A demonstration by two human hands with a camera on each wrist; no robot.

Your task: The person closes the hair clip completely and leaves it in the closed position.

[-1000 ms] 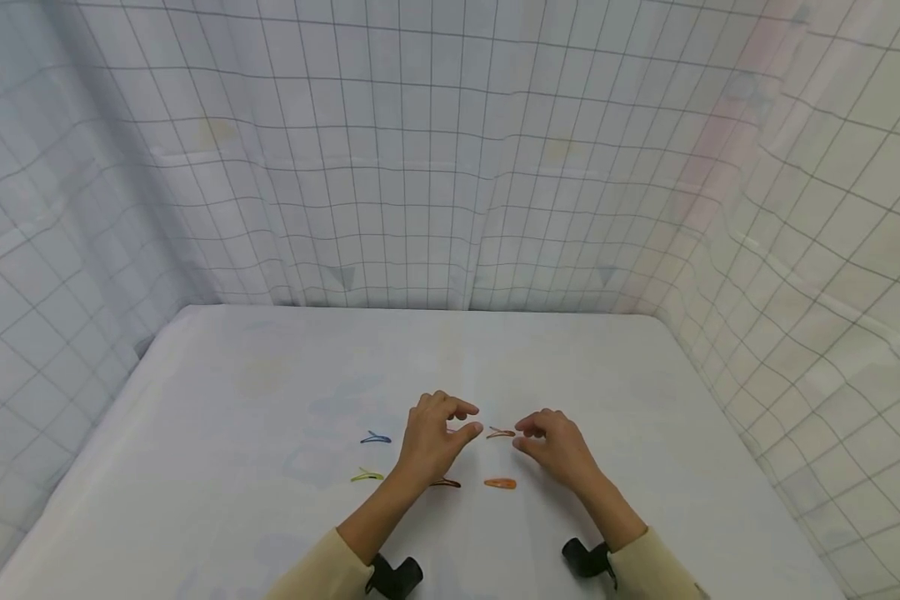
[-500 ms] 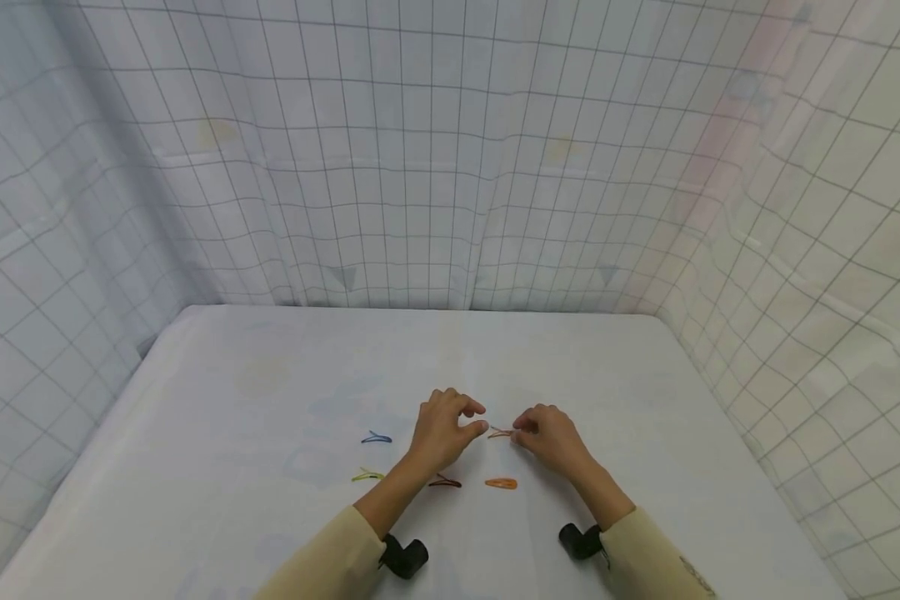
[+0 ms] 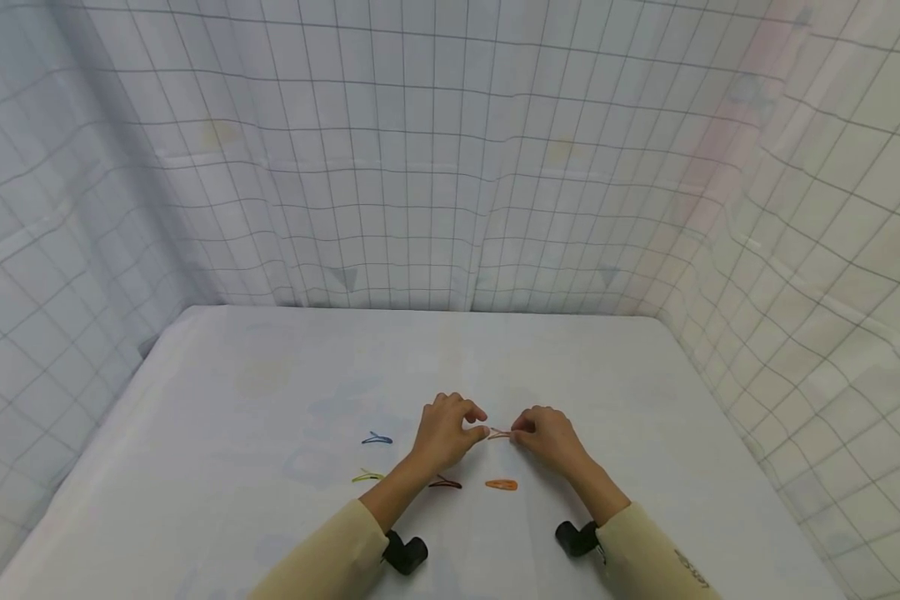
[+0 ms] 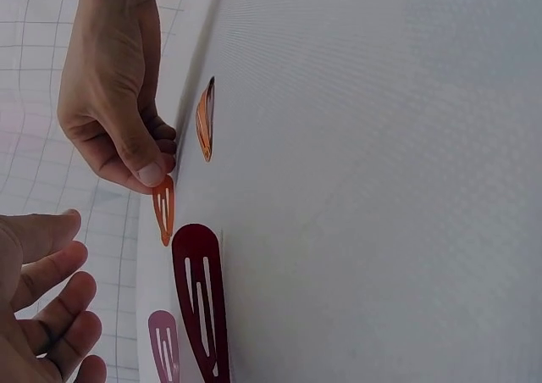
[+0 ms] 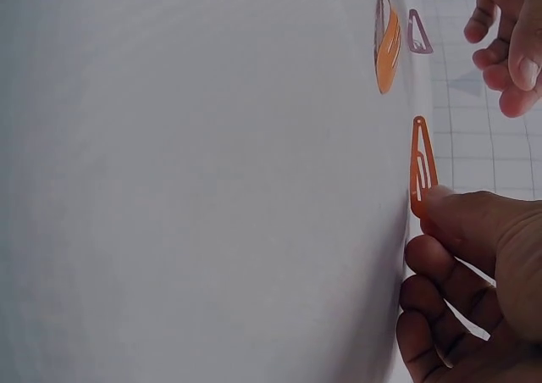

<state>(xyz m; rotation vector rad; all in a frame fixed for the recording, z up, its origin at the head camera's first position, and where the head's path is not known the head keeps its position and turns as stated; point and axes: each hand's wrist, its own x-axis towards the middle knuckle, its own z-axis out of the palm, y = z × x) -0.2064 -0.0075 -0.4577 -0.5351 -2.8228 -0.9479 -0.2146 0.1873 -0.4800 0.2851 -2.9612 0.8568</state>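
Observation:
An open orange-red snap hair clip (image 3: 499, 434) is on the white table between the two hands. My right hand (image 3: 551, 437) pinches its wide end between thumb and forefinger, the narrow end (image 5: 415, 167) pointing toward the left hand. Opposite it, my left hand (image 3: 442, 429) holds nothing; its thumb and forefinger are apart, the thumb tip right by the clip's narrow end. A pink hair clip (image 4: 161, 322) lies under the left hand, hidden by it in the head view. Nearer the body are a dark red hair clip (image 3: 446, 483) and a flat orange one, the orange hair clip (image 3: 501, 484).
To the left lie a blue hair clip (image 3: 377, 438) and a yellow-green hair clip (image 3: 367, 476), partly behind the left forearm. Black wrist cameras (image 3: 407, 555) stick out below both wrists. Grid-patterned curtains (image 3: 390, 167) surround the white table (image 3: 270, 375).
My right hand has moved slightly left and closed its thumb and forefinger on the orange-red hair clip. The left hand has shifted a little to the right, its fingers still apart.

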